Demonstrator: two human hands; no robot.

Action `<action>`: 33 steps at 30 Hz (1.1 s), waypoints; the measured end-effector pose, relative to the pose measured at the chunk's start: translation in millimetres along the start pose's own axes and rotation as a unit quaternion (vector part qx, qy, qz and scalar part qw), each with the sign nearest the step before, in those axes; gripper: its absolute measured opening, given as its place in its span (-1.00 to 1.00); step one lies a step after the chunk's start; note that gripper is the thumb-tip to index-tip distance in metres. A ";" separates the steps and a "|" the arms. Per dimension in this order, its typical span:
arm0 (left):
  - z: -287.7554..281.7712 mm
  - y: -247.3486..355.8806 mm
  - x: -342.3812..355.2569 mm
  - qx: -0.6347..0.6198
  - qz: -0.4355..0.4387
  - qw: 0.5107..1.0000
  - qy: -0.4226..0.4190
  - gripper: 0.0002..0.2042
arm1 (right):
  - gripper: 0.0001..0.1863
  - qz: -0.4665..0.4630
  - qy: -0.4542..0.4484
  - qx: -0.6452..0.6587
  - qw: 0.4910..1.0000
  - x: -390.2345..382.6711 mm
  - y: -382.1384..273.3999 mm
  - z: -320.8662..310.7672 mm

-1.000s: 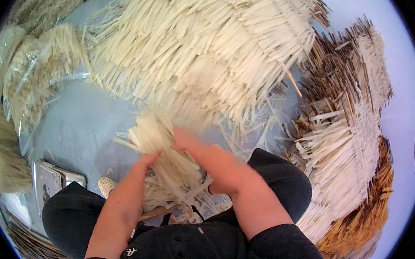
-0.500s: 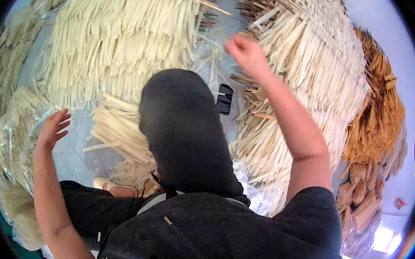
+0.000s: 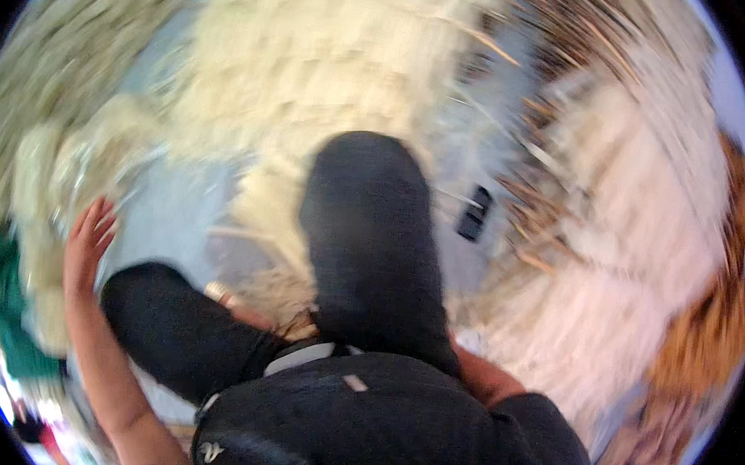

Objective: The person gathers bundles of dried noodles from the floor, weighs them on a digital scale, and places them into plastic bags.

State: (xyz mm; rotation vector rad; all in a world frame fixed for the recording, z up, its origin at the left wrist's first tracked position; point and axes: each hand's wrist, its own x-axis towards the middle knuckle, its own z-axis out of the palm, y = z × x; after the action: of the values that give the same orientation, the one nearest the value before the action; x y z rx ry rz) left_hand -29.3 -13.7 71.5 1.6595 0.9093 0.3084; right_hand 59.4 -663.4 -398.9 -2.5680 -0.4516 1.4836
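Note:
My left hand [image 3: 93, 235] hangs at the left with its fingers stretched out and nothing in it. It is nearest to a plastic-covered bundle of pale fibre [image 3: 75, 164]. My right hand is hidden; only a bit of the right arm [image 3: 485, 377] shows beside my raised knee [image 3: 364, 223]. Flat cream-coloured strips [image 3: 262, 199] lie loose to the left of that knee. Beyond them spreads a big layered pile of cream strips [image 3: 306, 64]. The picture is smeared by motion.
A black phone [image 3: 475, 214] lies on the grey floor sheet [image 3: 461, 144]. Paler strips with brown stick ends [image 3: 592, 308] are heaped at the right. Orange-brown bundles [image 3: 702, 342] stand at the far right. Grey-green fibre [image 3: 83, 48] lines the far left, with green cloth [image 3: 21, 312] nearer.
My right hand, a raised fist over the strips before, has dropped out of sight beside my leg. The view has swung left and blurred. My left hand still hangs at the left.

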 end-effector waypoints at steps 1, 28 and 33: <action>-1.9 -6.2 -5.9 -0.021 0.027 0.999 0.020 -0.57 | -0.50 0.011 -0.016 -0.011 1.000 -5.3 3.2 4.8; 324.9 65.5 -98.8 0.048 0.190 0.964 -0.179 -0.54 | -0.56 -0.634 0.456 0.272 0.563 -331.1 -285.3 -400.0; 347.2 53.5 -106.3 -0.122 0.156 0.969 -0.148 -0.71 | -0.70 -0.093 0.483 0.344 0.800 -226.6 -94.6 -221.1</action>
State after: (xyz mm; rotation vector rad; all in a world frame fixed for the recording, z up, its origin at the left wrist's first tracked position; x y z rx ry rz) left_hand 141.0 -337.5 42.3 1.5637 0.3695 0.3576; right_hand 126.6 -641.9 -76.0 -2.1654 0.0102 0.0675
